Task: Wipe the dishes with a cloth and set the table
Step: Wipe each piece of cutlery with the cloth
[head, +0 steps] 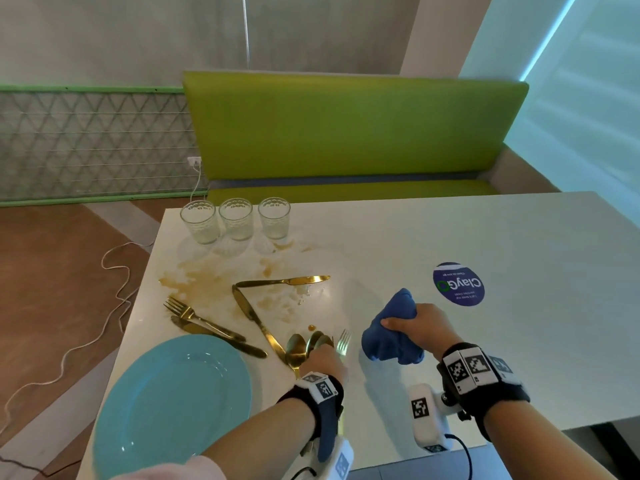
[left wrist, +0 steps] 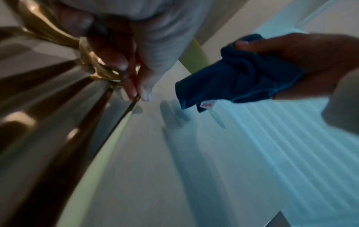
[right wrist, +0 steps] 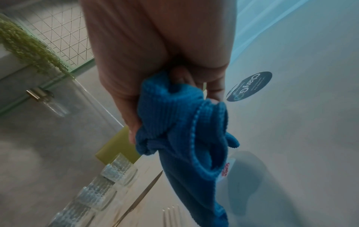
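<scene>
On the white table [head: 485,358], my right hand [head: 412,327] grips a bunched blue cloth [head: 384,341] just above the surface; the right wrist view shows the cloth [right wrist: 174,119] hanging from my curled fingers [right wrist: 213,90]. My left hand [head: 327,356] is down on the gold cutlery beside the cloth. Its fingertips [left wrist: 132,92] pinch the thin handle of a gold fork [head: 343,341], with two gold spoons [head: 297,348] lying against them. A light blue plate [head: 173,403] sits at the front left. Three gold knives [head: 284,281] and another fork [head: 197,317] lie scattered beyond it.
Three empty glasses [head: 237,219] stand in a row at the table's far left edge. Brown spill stains [head: 201,275] spread between them and the cutlery. A round blue sticker [head: 458,284] marks the table to the right. A green bench [head: 346,133] runs behind.
</scene>
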A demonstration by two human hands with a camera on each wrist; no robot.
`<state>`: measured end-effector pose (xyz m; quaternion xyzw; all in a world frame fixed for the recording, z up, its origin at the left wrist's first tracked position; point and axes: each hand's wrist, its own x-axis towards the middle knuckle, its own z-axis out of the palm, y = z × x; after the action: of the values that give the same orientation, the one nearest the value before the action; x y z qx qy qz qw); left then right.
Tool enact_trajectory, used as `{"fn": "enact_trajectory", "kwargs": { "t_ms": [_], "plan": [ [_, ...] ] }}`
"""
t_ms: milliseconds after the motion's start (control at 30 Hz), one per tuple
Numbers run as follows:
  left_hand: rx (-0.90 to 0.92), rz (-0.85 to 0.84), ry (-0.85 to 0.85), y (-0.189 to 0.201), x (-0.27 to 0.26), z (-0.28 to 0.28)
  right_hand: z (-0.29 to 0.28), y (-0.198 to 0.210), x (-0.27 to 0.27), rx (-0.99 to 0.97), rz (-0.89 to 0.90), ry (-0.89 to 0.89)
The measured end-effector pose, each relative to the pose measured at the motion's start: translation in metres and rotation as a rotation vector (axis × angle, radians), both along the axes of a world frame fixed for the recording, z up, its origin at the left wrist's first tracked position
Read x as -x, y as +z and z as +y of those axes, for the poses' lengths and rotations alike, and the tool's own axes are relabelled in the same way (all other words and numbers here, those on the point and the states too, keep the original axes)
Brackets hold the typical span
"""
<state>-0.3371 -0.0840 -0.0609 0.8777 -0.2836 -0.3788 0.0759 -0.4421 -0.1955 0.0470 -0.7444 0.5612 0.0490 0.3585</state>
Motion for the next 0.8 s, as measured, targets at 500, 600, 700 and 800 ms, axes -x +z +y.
{"fn": "enact_trajectory", "kwargs": {
  "t_ms": [500, 600, 700, 800],
  "plan": [
    [-0.123, -0.339, 0.347, 0.053, -0.160, 0.031, -0.005, -0.009, -0.061, -0.077, -0.264, 0.020],
    [-0.347, -0.337, 0.178, 0.057, -0.171, 0.041, -0.005, -0.012, -0.070, -0.164, -0.419, -0.080],
    [-0.450, -0.252, -0.026, 0.063, -0.168, 0.042, -0.005, -0.014, -0.073, -0.272, -0.509, -0.171],
    [-0.459, -0.194, -0.123, 0.061, -0.173, 0.045, -0.007, -0.014, -0.073, -0.313, -0.553, -0.203]
  ]
}}
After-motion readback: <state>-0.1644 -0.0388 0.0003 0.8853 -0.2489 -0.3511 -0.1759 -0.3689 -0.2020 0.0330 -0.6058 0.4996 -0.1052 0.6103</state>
